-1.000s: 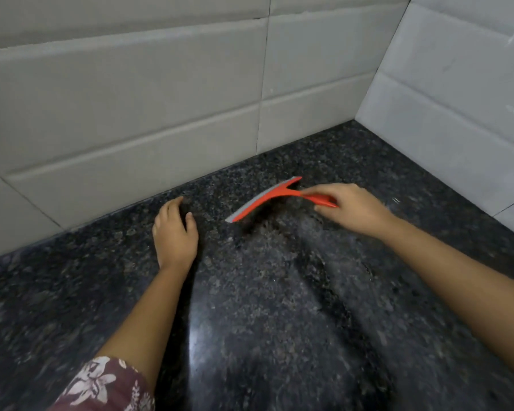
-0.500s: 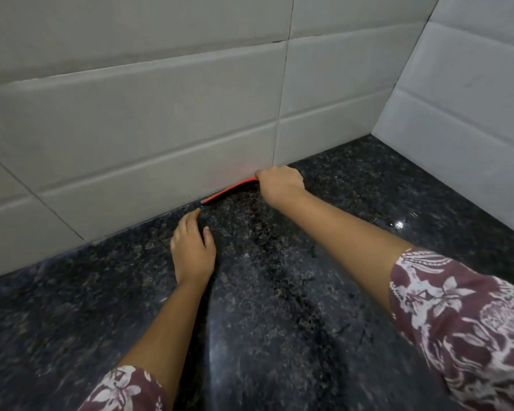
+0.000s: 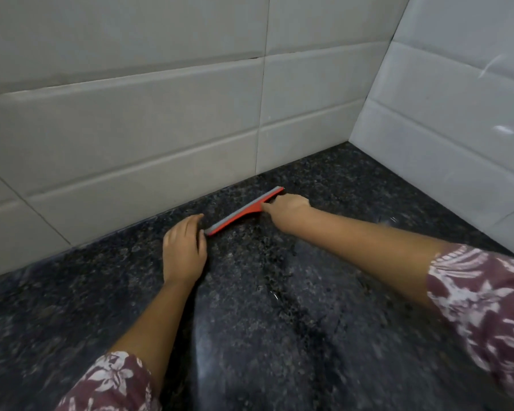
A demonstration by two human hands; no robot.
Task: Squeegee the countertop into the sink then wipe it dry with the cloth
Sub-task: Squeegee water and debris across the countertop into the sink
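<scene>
The right hand grips the squeegee handle; its blade sits on the countertop just off the wall, parallel to it, likely to begin a pull from there. The left hand presses flat, fingers together, near the wall, probably bracing. Sink and cloth unseen

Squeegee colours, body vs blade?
Squeegee: red-orange body, grey blade strip along the far edge. Head view, the only one.

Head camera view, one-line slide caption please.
Right hand holds a red squeegee on the dark countertop near the tiled wall; left hand rests beside it.
</scene>
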